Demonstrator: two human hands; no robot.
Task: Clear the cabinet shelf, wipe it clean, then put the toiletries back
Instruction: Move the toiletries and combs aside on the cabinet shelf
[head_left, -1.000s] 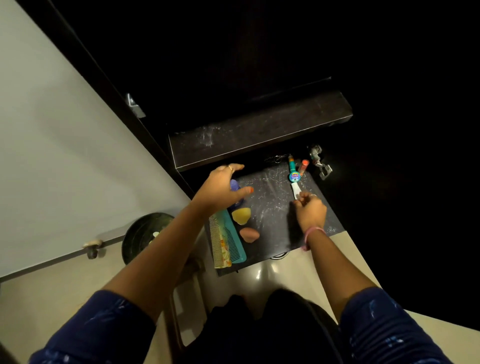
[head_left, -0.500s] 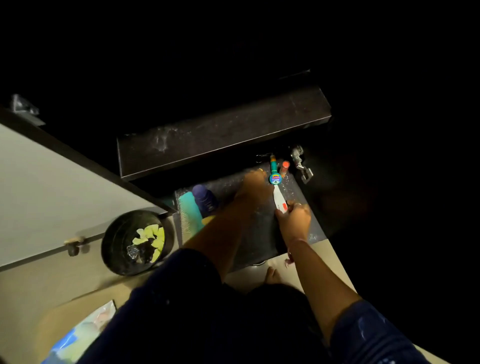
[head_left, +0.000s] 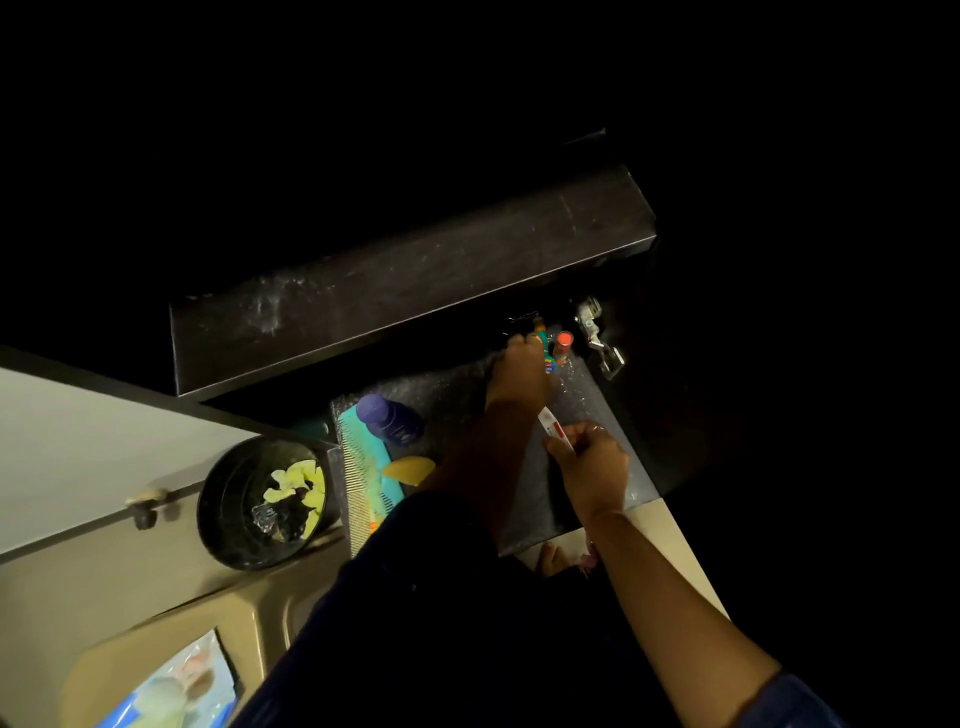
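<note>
Dark blue short sleeves with faint pale flecks, bare forearms, possibly a pinkish band at the right wrist

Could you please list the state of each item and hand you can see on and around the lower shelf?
left hand: reaching to shelf back
right hand: shut on white tube
purple bottle: lying down
teal comb: flat at shelf's left edge
black bin: open, holding scraps
</note>
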